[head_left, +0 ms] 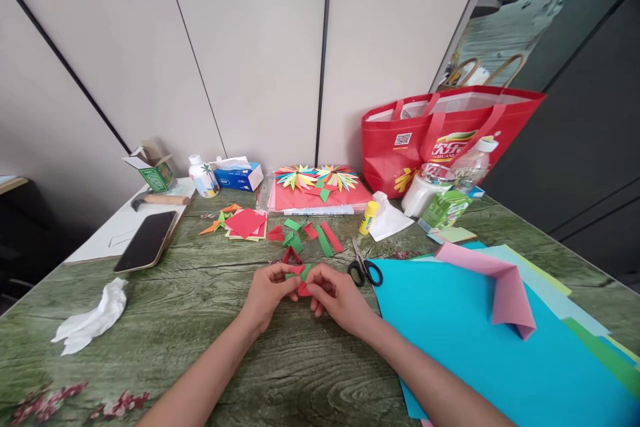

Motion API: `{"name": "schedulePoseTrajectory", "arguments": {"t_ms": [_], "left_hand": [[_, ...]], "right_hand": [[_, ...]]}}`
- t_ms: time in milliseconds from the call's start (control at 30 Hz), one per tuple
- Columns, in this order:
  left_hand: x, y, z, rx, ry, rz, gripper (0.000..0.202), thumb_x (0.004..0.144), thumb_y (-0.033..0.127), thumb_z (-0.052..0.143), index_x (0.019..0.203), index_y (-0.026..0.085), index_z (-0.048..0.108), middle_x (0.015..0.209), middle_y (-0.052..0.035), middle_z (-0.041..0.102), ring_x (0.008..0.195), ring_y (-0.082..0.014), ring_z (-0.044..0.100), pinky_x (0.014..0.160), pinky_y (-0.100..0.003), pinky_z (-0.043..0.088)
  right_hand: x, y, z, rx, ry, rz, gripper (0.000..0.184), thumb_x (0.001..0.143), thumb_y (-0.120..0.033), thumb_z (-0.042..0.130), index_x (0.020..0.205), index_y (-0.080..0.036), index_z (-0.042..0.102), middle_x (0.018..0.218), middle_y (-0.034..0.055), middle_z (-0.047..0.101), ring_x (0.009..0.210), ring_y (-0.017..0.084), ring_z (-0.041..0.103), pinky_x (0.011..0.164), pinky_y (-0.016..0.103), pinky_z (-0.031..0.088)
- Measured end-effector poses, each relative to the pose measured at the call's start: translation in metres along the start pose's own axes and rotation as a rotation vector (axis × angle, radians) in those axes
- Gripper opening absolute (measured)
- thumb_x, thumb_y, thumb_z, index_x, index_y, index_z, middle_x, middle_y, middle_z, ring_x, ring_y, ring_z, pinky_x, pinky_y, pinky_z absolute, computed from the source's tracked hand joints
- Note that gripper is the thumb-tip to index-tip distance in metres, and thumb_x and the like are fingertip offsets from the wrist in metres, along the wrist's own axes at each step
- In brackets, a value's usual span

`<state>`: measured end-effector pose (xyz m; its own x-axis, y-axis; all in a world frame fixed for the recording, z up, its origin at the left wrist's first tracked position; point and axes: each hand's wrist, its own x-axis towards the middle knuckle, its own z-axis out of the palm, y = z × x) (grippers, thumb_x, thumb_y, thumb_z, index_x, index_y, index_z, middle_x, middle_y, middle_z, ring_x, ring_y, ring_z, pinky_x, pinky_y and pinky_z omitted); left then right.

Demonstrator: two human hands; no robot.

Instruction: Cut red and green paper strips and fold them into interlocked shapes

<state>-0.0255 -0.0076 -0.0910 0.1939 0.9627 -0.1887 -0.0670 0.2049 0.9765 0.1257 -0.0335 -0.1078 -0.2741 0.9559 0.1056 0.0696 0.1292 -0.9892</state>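
Both hands meet over the middle of the table, pinching one small folded paper piece [303,288] of red and green. My left hand [269,292] grips its left side between thumb and fingers. On its right side, my right hand [334,290] does the same. My fingertips hide part of the piece. Just beyond lies a red folded paper strip [293,254] bent into a V. Several green folded pieces [293,239] and red strips [331,237] are spread behind it. Black-handled scissors [365,268] rest beside my right hand, blades pointing away.
Blue paper sheets [450,327] with a folded pink strip [515,293] cover the right side. A glue stick [369,217], tissue box [238,175] and red bag [400,140] stand behind. At left are a phone [147,240], hammer [160,199] and crumpled tissue [93,317].
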Motion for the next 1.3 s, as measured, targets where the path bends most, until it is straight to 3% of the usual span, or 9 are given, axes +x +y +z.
{"name": "schedulePoseTrajectory", "arguments": {"t_ms": [200,333,533,667,867,1000,1200,1300], "left_hand": [[0.003,0.001,-0.003,-0.076,0.003,-0.013,0.017,0.054,0.020,0.073,0.066,0.012,0.065,0.052,0.0021,0.060,0.040,-0.0051,0.046,0.043,-0.017,0.035],[0.002,0.004,-0.003,-0.105,-0.007,-0.051,0.017,0.053,0.019,0.074,0.065,0.011,0.065,0.051,0.0021,0.059,0.040,-0.0051,0.045,0.042,-0.017,0.035],[0.000,0.006,-0.001,-0.151,-0.005,-0.103,0.020,0.049,0.019,0.076,0.064,0.011,0.066,0.051,0.0022,0.058,0.040,-0.0049,0.043,0.041,-0.018,0.034],[-0.001,0.005,-0.001,-0.133,-0.041,-0.104,0.022,0.051,0.020,0.075,0.069,0.010,0.068,0.053,0.0003,0.060,0.042,-0.0052,0.044,0.042,-0.018,0.034],[0.000,0.000,-0.001,-0.050,-0.064,-0.062,0.023,0.055,0.022,0.073,0.074,0.010,0.068,0.052,0.0002,0.059,0.043,-0.0055,0.043,0.041,-0.018,0.035],[0.000,-0.001,-0.001,-0.022,-0.056,-0.034,0.023,0.056,0.023,0.073,0.074,0.010,0.067,0.053,0.0008,0.058,0.041,-0.0048,0.041,0.040,-0.017,0.034],[-0.003,0.004,0.001,0.044,-0.082,0.017,0.018,0.058,0.023,0.070,0.071,0.011,0.066,0.057,0.0000,0.061,0.040,-0.0045,0.042,0.041,-0.018,0.034],[-0.003,0.005,0.001,0.119,-0.088,0.063,0.013,0.059,0.022,0.068,0.067,0.012,0.065,0.056,0.0010,0.060,0.039,-0.0051,0.043,0.041,-0.018,0.035]], "right_hand": [[-0.001,-0.007,-0.007,-0.095,-0.106,-0.144,0.023,0.090,-0.026,0.032,0.092,-0.019,0.054,0.077,0.0035,0.058,0.064,0.013,0.059,0.060,0.027,0.051],[-0.003,-0.010,-0.013,-0.379,-0.116,-0.331,0.018,0.085,-0.017,0.041,0.099,-0.021,0.052,0.085,0.0038,0.058,0.074,0.014,0.055,0.067,0.027,0.047],[-0.005,-0.008,-0.017,-0.729,0.008,-0.498,0.022,0.081,-0.015,0.048,0.099,-0.023,0.057,0.086,0.0049,0.048,0.071,0.014,0.048,0.059,0.024,0.040],[-0.004,-0.012,-0.018,-0.775,-0.074,-0.563,0.027,0.083,-0.014,0.043,0.101,-0.027,0.060,0.089,0.0055,0.049,0.075,0.015,0.047,0.059,0.024,0.038],[-0.002,-0.005,-0.018,-0.763,-0.058,-0.550,0.020,0.085,-0.022,0.046,0.091,-0.027,0.064,0.081,0.0047,0.055,0.072,0.016,0.049,0.056,0.025,0.036],[-0.001,0.000,-0.016,-0.600,-0.036,-0.510,0.016,0.083,-0.023,0.050,0.089,-0.025,0.065,0.083,0.0049,0.054,0.071,0.015,0.051,0.059,0.026,0.039],[-0.001,-0.004,-0.005,-0.355,0.122,-0.362,0.002,0.074,-0.019,0.062,0.073,-0.020,0.063,0.094,0.0055,0.047,0.091,0.018,0.051,0.080,0.033,0.043],[0.000,-0.001,-0.001,-0.201,0.147,-0.231,0.005,0.070,-0.020,0.065,0.066,-0.019,0.062,0.105,0.0067,0.047,0.096,0.020,0.052,0.079,0.034,0.045]]}}
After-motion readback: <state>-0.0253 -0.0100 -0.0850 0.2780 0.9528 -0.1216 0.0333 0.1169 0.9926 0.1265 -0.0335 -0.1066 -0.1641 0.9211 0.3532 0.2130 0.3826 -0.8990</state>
